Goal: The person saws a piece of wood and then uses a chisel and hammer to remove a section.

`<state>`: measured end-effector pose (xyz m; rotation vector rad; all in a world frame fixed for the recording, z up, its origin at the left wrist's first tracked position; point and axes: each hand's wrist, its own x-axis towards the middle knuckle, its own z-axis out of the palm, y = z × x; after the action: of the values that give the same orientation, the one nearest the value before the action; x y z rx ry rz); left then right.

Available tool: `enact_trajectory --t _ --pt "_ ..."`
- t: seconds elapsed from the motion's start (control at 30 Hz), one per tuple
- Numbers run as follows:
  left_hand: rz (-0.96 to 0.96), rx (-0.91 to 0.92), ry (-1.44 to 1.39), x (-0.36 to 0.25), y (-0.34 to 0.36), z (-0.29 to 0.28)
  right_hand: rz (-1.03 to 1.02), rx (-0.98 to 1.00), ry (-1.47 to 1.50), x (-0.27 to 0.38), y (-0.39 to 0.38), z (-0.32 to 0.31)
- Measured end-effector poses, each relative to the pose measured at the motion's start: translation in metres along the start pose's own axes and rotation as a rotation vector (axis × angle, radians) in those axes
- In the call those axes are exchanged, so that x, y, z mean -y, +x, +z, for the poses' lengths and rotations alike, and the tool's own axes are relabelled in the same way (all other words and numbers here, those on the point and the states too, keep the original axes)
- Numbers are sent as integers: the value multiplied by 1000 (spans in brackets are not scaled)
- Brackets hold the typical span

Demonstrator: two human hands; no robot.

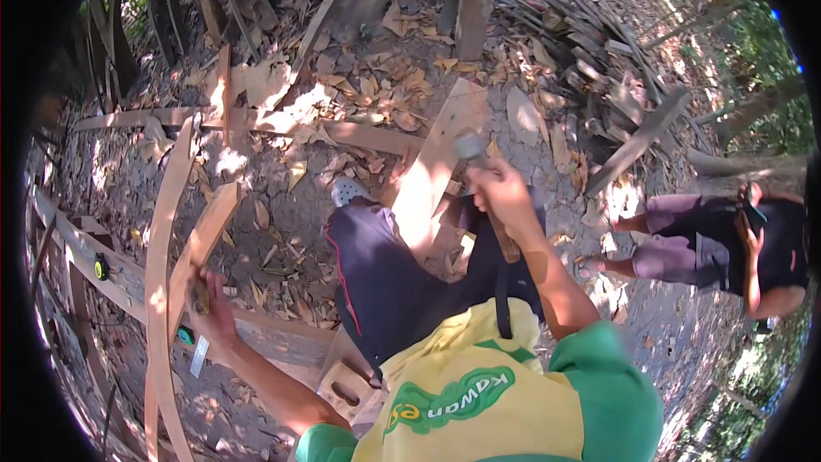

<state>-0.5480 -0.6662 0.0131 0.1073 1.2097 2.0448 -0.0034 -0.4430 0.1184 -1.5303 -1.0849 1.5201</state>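
My right hand (503, 197) is closed round a hammer by its wooden handle (507, 244). The hammer's grey head (469, 147), somewhat blurred, is over a pale board (440, 162) that slants away between my legs. Off to the left, my left hand (214, 312) has its fingers curled round a small brownish piece whose kind I cannot make out. That hand is beside a short wooden plank (205, 235) and a long, slightly curved one (161, 265). Just below it, a flat metal blade (198, 358) and a teal tape measure (186, 335) are by the beam.
A heavy beam (282, 338) runs across the left, with a yellow-black tape measure (101, 267) on it. Near my left side is a wooden block with a slot (346, 389). Piled sticks (590, 60) lie far right. Another person (710, 244) is at the right.
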Motion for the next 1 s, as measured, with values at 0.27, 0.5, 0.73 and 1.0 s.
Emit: enact_trajectory --t 0.27,0.5,0.73,1.0 --pt "-521 919 -248 106 48 381 60 -371 866 -52 226 -108" --pt "-751 1243 -172 264 30 647 625 -579 1106 -166 244 -147" --pt "-934 1217 -154 357 -21 754 708 -586 1192 -164 229 -171" --pt "-213 997 1390 418 -18 791 780 -677 828 -138 215 -224"
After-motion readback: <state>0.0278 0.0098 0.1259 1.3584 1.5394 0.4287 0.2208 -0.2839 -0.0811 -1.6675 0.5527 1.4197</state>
